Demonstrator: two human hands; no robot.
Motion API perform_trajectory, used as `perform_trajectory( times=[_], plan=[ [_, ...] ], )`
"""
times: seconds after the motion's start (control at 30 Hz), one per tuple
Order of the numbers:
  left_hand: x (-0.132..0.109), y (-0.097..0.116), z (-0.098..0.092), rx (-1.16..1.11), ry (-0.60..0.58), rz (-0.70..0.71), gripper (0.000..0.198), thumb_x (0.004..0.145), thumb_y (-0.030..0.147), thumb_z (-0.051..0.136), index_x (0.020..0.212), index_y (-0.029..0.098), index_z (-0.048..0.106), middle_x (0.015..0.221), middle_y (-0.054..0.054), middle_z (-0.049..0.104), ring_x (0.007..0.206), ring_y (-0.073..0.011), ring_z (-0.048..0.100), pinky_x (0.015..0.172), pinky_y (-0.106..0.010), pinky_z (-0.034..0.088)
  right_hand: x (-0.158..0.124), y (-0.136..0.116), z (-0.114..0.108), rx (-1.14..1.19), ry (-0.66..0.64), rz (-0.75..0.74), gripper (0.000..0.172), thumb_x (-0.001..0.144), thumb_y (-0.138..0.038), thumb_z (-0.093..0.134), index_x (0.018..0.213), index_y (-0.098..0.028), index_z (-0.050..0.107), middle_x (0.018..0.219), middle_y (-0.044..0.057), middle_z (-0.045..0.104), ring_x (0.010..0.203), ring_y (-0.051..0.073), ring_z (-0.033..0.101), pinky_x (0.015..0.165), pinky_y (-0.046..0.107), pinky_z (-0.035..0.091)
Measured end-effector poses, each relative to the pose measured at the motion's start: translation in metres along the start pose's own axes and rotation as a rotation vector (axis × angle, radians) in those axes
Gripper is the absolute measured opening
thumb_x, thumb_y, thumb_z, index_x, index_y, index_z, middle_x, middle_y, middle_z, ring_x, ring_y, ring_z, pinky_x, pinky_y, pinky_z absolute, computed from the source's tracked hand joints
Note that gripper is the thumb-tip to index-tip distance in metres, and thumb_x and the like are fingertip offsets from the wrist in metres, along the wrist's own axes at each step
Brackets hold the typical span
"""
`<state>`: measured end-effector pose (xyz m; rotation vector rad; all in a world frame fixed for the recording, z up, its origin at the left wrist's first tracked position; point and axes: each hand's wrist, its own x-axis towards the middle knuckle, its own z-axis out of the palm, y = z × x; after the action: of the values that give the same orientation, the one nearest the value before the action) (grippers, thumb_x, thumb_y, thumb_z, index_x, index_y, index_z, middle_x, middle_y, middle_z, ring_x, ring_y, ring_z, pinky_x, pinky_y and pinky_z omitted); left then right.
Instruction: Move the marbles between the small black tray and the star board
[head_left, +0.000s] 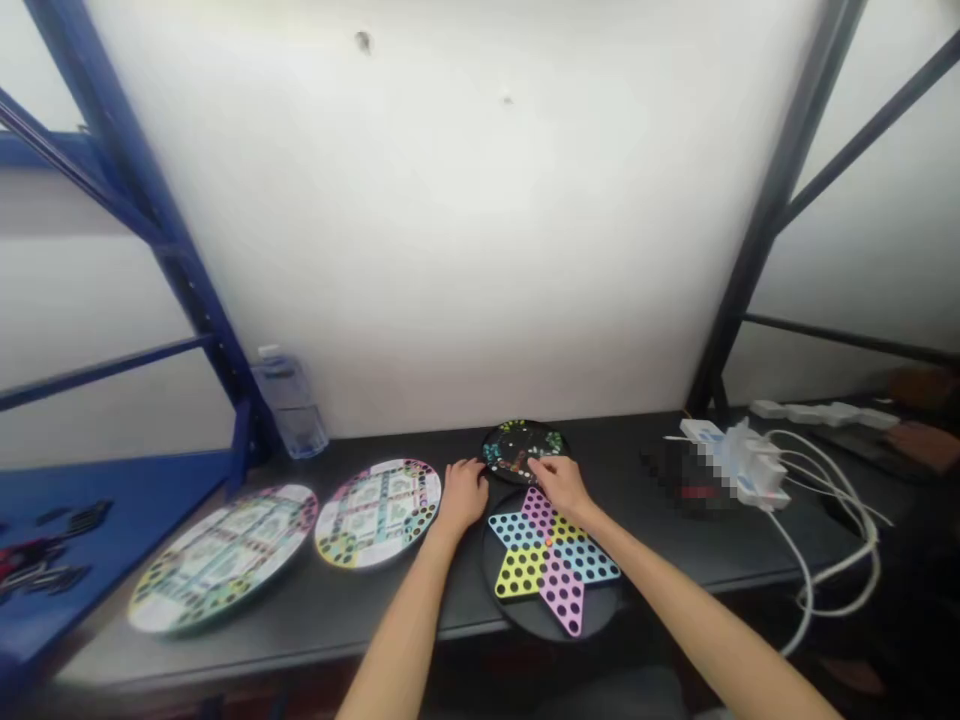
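Observation:
A round black tray (525,478) holds small coloured pieces in green, yellow, blue, red and white, probably marbles. Over its right side is my right hand (561,487), fingertips pinched together among the pieces; whatever they hold is too small to make out. My left hand (466,492) rests beside the tray's left edge, fingers lying loosely on the dark table with nothing seen in them. Closer to me lies a star-shaped Chinese checkers board (561,598) in pink, yellow and blue, full of dark holes, on a black round base. One orange marble (549,543) sits near its centre.
Two round printed game boards (379,512) lie to the left. A clear plastic bottle (292,405) stands at the wall beside a blue shelf post (172,250). To the right are a white power strip (750,465), looped white cables (874,550) and a blurred dark object (686,478).

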<state>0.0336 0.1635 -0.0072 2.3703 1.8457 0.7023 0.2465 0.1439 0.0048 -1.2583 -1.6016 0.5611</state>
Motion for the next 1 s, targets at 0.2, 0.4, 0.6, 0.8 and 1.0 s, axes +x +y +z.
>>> perform_trajectory(
  times=[0.2, 0.4, 0.6, 0.8, 1.0],
  plan=[
    [0.001, -0.002, 0.003, 0.013, 0.040, 0.013, 0.036, 0.088, 0.017, 0.048, 0.119, 0.020, 0.068, 0.132, -0.010, 0.063, 0.127, -0.0268, 0.052, 0.111, -0.044, 0.031, 0.000, 0.002, -0.004, 0.201, -0.044, 0.116, 0.053, 0.089, -0.057, 0.047, 0.051, -0.021, 0.050, 0.042, -0.001, 0.048, 0.041, 0.013, 0.046, 0.050, 0.025, 0.039],
    [0.001, -0.003, 0.004, 0.015, 0.050, 0.014, 0.036, 0.088, 0.018, 0.049, 0.118, 0.019, 0.068, 0.132, -0.011, 0.063, 0.127, -0.0269, 0.052, 0.111, -0.045, 0.031, 0.007, 0.010, -0.002, 0.420, -0.006, 0.213, 0.051, 0.085, -0.060, 0.053, 0.053, -0.020, 0.051, 0.045, -0.001, 0.049, 0.039, 0.012, 0.047, 0.045, 0.025, 0.038],
    [0.001, -0.003, 0.004, 0.007, 0.053, 0.013, 0.036, 0.087, 0.017, 0.050, 0.119, 0.020, 0.068, 0.132, -0.011, 0.063, 0.127, -0.0271, 0.052, 0.111, -0.045, 0.031, 0.015, 0.018, -0.016, 0.564, 0.047, 0.259, 0.046, 0.081, -0.058, 0.058, 0.057, -0.020, 0.050, 0.048, -0.002, 0.049, 0.042, 0.011, 0.045, 0.045, 0.025, 0.041],
    [0.002, -0.005, 0.006, 0.005, 0.056, 0.023, 0.035, 0.088, 0.017, 0.049, 0.117, 0.020, 0.068, 0.131, -0.010, 0.064, 0.127, -0.0263, 0.052, 0.112, -0.045, 0.031, 0.011, 0.026, -0.052, 0.185, -0.169, 0.038, 0.020, 0.066, -0.031, 0.073, 0.079, -0.017, 0.065, 0.073, 0.000, 0.066, 0.065, 0.014, 0.058, 0.065, 0.027, 0.048],
    [0.003, -0.005, 0.006, 0.009, 0.059, 0.032, 0.035, 0.088, 0.017, 0.048, 0.117, 0.019, 0.069, 0.130, -0.011, 0.064, 0.125, -0.0258, 0.054, 0.110, -0.043, 0.032, 0.003, 0.044, -0.058, 0.198, -0.313, 0.046, 0.021, 0.064, -0.021, 0.070, 0.084, -0.016, 0.066, 0.078, 0.002, 0.068, 0.068, 0.014, 0.059, 0.068, 0.027, 0.049]
  ],
)
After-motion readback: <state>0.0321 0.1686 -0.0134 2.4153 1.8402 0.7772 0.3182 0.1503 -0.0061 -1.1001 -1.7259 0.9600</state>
